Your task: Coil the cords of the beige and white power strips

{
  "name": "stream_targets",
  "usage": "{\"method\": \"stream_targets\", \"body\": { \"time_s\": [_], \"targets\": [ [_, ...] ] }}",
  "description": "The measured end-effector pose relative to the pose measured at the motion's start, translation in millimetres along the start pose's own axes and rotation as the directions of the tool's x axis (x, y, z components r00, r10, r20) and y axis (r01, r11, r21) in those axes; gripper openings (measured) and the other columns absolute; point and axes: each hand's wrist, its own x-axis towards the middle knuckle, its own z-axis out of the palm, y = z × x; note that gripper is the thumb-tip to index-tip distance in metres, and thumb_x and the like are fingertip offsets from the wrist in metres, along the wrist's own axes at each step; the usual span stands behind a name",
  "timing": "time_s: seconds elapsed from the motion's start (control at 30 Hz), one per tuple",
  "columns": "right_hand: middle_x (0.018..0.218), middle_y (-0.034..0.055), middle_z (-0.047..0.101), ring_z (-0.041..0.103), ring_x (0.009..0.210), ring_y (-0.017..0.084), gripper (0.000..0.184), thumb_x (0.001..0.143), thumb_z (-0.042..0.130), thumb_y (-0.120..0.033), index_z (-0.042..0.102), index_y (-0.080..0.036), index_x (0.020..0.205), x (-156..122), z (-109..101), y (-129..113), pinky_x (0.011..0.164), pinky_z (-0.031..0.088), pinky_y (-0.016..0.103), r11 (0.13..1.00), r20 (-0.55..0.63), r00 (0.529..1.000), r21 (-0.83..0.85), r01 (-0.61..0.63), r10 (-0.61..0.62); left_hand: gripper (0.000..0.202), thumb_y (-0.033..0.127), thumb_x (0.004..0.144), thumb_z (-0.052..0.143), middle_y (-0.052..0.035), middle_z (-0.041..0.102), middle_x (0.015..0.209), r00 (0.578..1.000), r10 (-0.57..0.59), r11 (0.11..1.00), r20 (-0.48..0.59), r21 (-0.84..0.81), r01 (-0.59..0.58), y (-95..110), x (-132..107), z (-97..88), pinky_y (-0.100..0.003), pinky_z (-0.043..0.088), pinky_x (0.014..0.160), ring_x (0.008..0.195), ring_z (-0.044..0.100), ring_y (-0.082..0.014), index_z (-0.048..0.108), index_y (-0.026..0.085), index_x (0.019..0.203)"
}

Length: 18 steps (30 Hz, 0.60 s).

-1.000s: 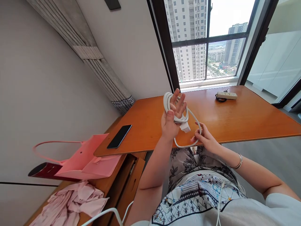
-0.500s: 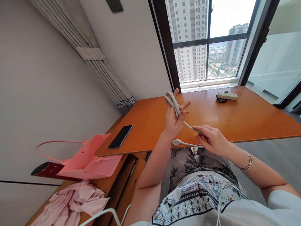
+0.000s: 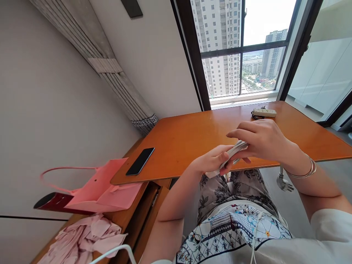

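Note:
A coiled white power cable (image 3: pixel 235 148) is held between both hands just above the table's near edge. My left hand (image 3: pixel 213 160) is closed around the near-left end of the coil, thumb on top. From the right, my right hand (image 3: pixel 265 139) curls over the coil's other end, fingers arched and partly hidden. The cable's plug (image 3: pixel 283 182) dangles below my right wrist, prongs showing, past the table edge. A pale end piece (image 3: pixel 213 173) pokes out beneath my left hand; what it is I cannot tell.
On the brown table (image 3: pixel 178 143) lie a black phone (image 3: pixel 140 161) at the left and a power strip (image 3: pixel 264 112) at the far right. Left and lower, a pink bag (image 3: pixel 101 189) and a crumpled pink cloth (image 3: pixel 85 238) rest on a wooden cabinet.
The loops that hung round my raised left hand are now gathered into a flatter bundle. My left hand has lowered, my right has moved up onto the coil, and the plug has swung right.

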Motion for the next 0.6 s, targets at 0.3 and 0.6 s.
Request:
{"method": "stream_targets", "body": {
  "time_s": [0.3, 0.6],
  "targets": [
    [0.074, 0.0022, 0.059, 0.052, 0.065, 0.011, 0.051, 0.098, 0.046, -0.063, 0.067, -0.017, 0.092, -11, 32, 40, 0.060, 0.041, 0.025, 0.836, -0.012, 0.995, 0.543, -0.080, 0.104, 0.057, 0.064, 0.081, 0.066, -0.0052, 0.067, 0.071, 0.987, 0.154, 0.833, -0.041, -0.532, -0.152, -12, -11, -7.4, -0.019, 0.014, 0.027, 0.024, 0.027, 0.0005, 0.034, 0.020, 0.065],
    [0.072, -0.0032, 0.050, 0.052, 0.063, 0.012, 0.039, 0.101, 0.041, -0.048, 0.052, -0.018, 0.123, -51, 113, 18, 0.063, 0.049, 0.027, 0.408, 0.213, 0.835, 0.794, -0.451, 0.507, 0.054, 0.057, 0.099, 0.037, -0.0034, 0.071, 0.081, 0.759, 0.045, 0.699, -0.649, -0.523, -0.488, 1, 1, -10.1, -0.021, 0.010, 0.027, 0.026, 0.010, 0.0026, 0.030, 0.019, 0.063]
  ]
}}
